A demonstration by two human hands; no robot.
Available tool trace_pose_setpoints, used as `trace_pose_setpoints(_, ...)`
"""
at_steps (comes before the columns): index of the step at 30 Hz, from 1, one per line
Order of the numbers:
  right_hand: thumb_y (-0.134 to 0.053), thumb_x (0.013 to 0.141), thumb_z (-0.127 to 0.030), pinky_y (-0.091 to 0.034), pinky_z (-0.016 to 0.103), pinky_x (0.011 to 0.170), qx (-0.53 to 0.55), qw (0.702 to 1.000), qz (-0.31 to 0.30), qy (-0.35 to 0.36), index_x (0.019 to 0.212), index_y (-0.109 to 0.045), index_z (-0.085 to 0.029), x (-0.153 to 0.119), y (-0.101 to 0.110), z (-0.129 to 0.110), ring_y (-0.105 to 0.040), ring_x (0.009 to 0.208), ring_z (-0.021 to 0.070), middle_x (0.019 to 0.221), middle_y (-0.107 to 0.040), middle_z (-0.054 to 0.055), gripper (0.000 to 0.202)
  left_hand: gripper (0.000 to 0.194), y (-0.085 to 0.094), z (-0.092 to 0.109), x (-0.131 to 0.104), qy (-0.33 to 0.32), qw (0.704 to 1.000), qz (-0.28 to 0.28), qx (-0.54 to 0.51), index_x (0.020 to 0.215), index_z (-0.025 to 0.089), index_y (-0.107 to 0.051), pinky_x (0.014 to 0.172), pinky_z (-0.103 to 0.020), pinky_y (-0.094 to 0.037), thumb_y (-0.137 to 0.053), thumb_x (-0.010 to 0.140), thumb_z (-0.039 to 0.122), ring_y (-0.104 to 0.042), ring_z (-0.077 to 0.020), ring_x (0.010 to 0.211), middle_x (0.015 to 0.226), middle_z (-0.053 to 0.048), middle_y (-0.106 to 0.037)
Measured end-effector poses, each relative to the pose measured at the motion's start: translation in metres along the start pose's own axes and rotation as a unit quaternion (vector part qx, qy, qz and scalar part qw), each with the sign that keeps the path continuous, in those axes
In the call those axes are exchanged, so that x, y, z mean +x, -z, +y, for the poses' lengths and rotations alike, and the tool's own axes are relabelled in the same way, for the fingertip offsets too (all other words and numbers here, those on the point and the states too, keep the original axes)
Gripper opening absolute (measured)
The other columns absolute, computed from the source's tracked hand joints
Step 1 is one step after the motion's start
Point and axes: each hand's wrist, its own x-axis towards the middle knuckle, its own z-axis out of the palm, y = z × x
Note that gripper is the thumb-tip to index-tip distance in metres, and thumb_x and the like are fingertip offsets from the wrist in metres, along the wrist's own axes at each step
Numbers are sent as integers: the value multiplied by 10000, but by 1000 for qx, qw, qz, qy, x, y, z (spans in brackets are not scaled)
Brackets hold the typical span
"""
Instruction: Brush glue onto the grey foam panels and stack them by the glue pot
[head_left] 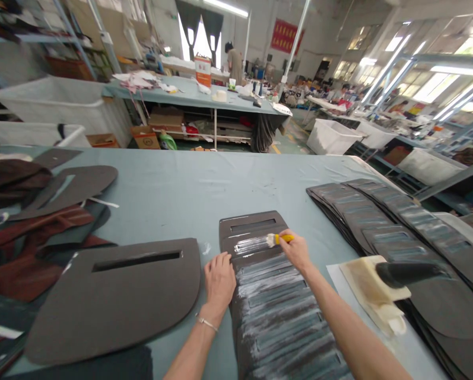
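Fingers of the right hand point(295, 249) pinch a yellow-handled brush point(278, 239), spreading white glue across the top grey panel point(252, 232) of a staggered row on the worktop point(173, 195), while left hand point(219, 278) lies flat, fingers spread, pinning the row steady.

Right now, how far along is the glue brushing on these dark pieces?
Done: the near pieces in the overlapped row carry white streaks. In hand: right hand brushes the top piece with the yellow brush; left hand steadies. Left: the large piece looks bare.
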Motion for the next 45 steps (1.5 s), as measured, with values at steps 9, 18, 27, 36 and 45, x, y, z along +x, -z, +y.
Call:
trace_pose_setpoints(9,-463,832,-303,-393,219,670,104,983,-54,142,840,-642,-226,-26,-32,-75,-574,695,138,775,-654,10,196,285,-1,1,2,-2,1000,9,4,1088,188,-574,933,-388,-360,-383,876,184,-509,-224,1092,1165,-92,-597)
trace_pose_setpoints(18,-428,759,-347,-369,245,594,-23,998,50,-42,792,-647,-213,10,14,33,-518,584,161,641,-612,12,259,278,-3,0,6,24,999,15,-26,1050,211,-596,924,-405,-356,-371,887,200,-508,-223,1058,1119,-84,-613)
trace_pose_setpoints(27,-463,771,-352,-351,234,562,75,996,41,6,780,-636,-214,27,-23,-47,-493,549,142,602,-575,-9,221,268,1,-2,54,62,997,31,-46,1044,216,-590,910,-403,-374,-370,891,215,-500,-218,1062,1119,-74,-603)
trace_pose_setpoints(36,-497,713,-345,-362,215,508,131,991,-20,6,778,-674,-230,56,-78,-60,-487,502,127,555,-562,-33,221,304,-13,-8,69,5,999,9,48,1084,182,-579,912,-422,-333,-352,884,157,-481,-229,1058,1096,-102,-596)
trace_pose_setpoints(45,-506,699,-365,-377,227,533,85,994,-8,-68,795,-690,-200,79,-10,-9,-523,509,137,553,-593,-15,265,278,-15,-12,67,2,999,22,36,1066,197,-577,905,-407,-333,-367,886,179,-480,-231,1056,1083,-87,-587)
